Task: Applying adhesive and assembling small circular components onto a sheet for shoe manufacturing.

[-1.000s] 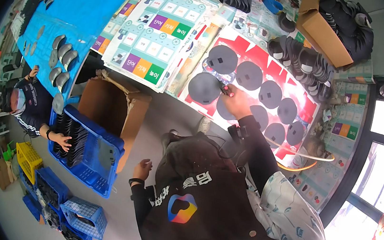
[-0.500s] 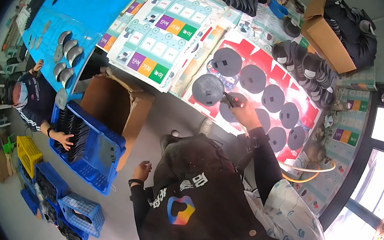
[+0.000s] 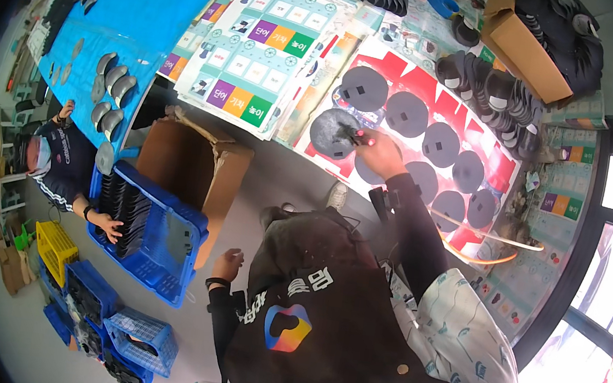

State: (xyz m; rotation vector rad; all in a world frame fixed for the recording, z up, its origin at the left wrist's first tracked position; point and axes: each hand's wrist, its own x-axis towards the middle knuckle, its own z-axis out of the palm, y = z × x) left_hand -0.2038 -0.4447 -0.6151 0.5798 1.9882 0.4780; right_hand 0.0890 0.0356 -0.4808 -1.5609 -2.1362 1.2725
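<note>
My right hand is closed around a dark hand tool with red on it; its exact kind is unclear. The tool's tip is over a round grey disc at the near left corner of a red and white sheet. The disc has a pale, mottled surface with darker patches. Several plain dark grey discs with small rectangular cut-outs lie beside it, one partly hidden under my hand. My left hand hangs low beside my apron, loosely curled with fingers slightly apart and nothing visible in it.
Orange and white hoses loop past the sheet's right edge. Dark curved pieces line its far side, near an open cardboard box. Another person's hand rests at a blue crate. Printed sheets are stacked left.
My right hand and the tool have shifted left, further over the pale disc, whose surface now looks darker in patches. The hoses have shifted. My left hand stays low and the view has turned slightly.
</note>
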